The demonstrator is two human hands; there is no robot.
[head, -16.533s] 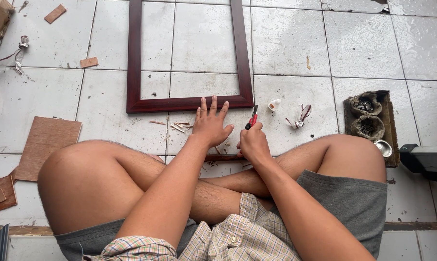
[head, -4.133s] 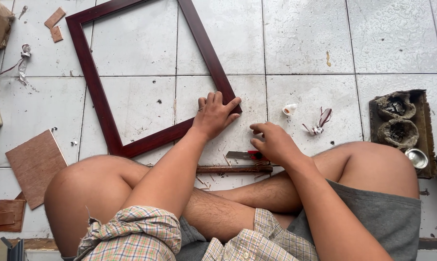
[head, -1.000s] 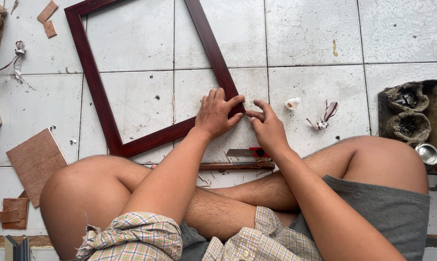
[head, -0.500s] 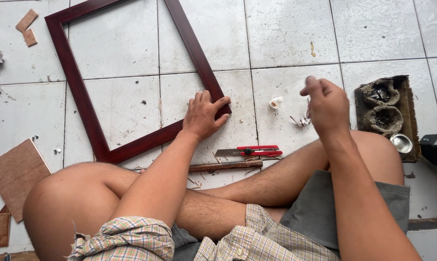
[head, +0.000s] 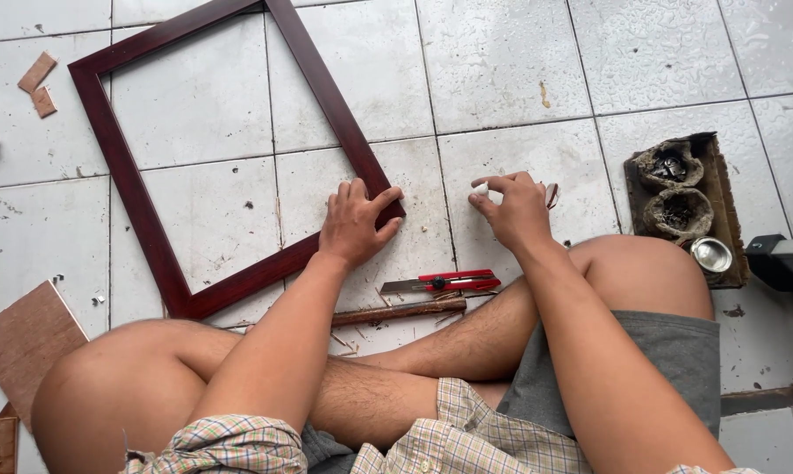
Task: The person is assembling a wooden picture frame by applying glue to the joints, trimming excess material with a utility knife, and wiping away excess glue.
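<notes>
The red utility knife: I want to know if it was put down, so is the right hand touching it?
Apart. The head view shows the red utility knife lying on the tiled floor, with bare tile between it and the right hand.

Even, soft daylight; sharp focus throughout. Faint sheen on white floor tiles above dark red frame. Weak shadows only beneath the frame's rails.

Packages: I see one shallow brown cardboard box at three o'clock, open-topped.
Labels, signs, screens: I see none.
</notes>
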